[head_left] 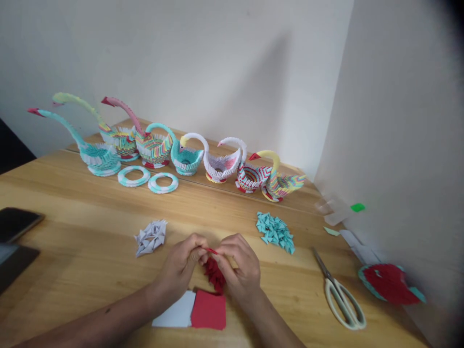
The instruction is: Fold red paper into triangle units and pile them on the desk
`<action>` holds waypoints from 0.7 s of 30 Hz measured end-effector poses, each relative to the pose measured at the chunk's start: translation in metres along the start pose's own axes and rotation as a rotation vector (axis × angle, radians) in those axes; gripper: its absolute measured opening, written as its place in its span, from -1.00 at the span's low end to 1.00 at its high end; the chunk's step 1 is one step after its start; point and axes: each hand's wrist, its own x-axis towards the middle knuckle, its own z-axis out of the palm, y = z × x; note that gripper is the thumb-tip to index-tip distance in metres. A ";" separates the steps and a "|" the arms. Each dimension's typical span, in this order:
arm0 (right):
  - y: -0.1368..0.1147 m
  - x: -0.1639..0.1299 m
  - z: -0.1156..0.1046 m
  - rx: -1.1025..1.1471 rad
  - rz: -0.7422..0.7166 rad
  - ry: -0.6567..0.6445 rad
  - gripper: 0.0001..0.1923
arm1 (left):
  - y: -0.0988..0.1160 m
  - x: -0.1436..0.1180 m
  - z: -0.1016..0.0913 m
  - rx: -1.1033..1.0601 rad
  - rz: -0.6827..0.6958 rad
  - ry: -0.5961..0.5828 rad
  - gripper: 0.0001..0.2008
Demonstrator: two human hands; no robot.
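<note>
Head view: nearest lie red paper squares (208, 310) on the table (90, 251); just beyond, the left hand (181, 266) and right hand (237, 266) pinch one red folded piece (210, 251) between closed fingertips, above a red piece pile (214, 275); paper swans (188, 157) line the far edge.

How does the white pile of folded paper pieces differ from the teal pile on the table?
The white pile lies left of the hands, nearer the left hand; the teal pile lies right, beyond the right hand. The white pile looks smaller and more bunched; the teal pile spreads wider with more pieces. Both are small folded triangular units lying loose on the wooden table, touched by neither hand.
</note>
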 end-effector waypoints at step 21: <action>0.007 0.000 0.001 -0.048 0.022 0.044 -0.90 | -0.008 0.009 0.003 -0.901 -0.443 -0.212 -0.67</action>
